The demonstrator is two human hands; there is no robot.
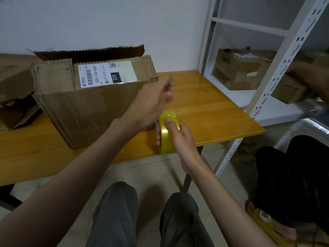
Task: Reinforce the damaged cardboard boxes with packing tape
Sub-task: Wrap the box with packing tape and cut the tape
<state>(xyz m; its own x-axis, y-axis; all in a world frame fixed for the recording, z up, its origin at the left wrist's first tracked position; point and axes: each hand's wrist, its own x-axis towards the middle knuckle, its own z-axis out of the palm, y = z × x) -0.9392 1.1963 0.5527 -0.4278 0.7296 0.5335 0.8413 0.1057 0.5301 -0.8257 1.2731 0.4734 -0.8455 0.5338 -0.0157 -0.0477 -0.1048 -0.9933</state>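
A worn cardboard box (85, 104) with a white shipping label (106, 73) and torn, open flaps stands on the yellow wooden table (204, 107). My right hand (179, 138) grips a roll of yellowish clear packing tape (167, 129) at the box's right front corner. My left hand (153, 100) is just above the roll, beside the box's right edge, its fingers pinching the free end of the tape. The strip between hand and roll is hard to make out.
A second damaged box (12, 90) lies at the table's far left. A white metal shelf (267, 68) to the right holds more cardboard boxes (238, 68). Another person's hand (309, 77) and dark-clothed legs (293, 175) are at the right. My knees sit below the table edge.
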